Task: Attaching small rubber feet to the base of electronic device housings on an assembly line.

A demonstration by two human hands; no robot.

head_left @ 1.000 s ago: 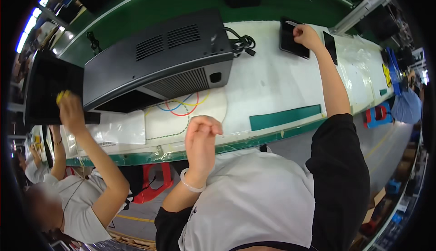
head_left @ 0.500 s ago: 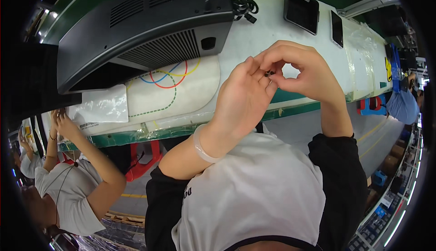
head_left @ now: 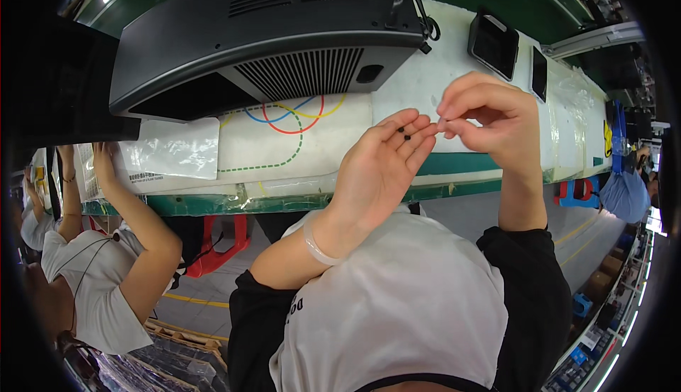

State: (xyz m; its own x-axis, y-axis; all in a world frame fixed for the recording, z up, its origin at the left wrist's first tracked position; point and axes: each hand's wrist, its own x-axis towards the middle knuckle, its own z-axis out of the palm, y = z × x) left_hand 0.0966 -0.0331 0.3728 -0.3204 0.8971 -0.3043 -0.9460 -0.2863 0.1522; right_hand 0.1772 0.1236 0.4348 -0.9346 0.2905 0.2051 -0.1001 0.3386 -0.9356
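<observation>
Palm up above the front edge of the bench, my left hand (head_left: pixel 376 165) has its fingers slightly curled and carries a few tiny black pieces (head_left: pixel 407 137) on them. What kind of parts they are is too small to tell. My right hand (head_left: pixel 493 119) is beside the left fingertips, thumb and forefinger pinched together. Whatever is in that pinch, if anything, cannot be made out. Behind my left hand lies a white mat (head_left: pixel 330 147) printed with coloured curves and a dashed green line.
A large black vented machine (head_left: pixel 269 45) stands at the back left, with a cable at its right end. A clear plastic bag (head_left: pixel 181 151) lies before it. Farther right are a black tray (head_left: pixel 494 45) and a phone-like slab (head_left: pixel 539 73). A co-worker (head_left: pixel 99 271) sits at left.
My right hand has drawn slightly right, from over the left fingers to beside their tips. The black pieces now show on my more opened left fingers. The view has shifted, moving the machine rightward in the picture.
</observation>
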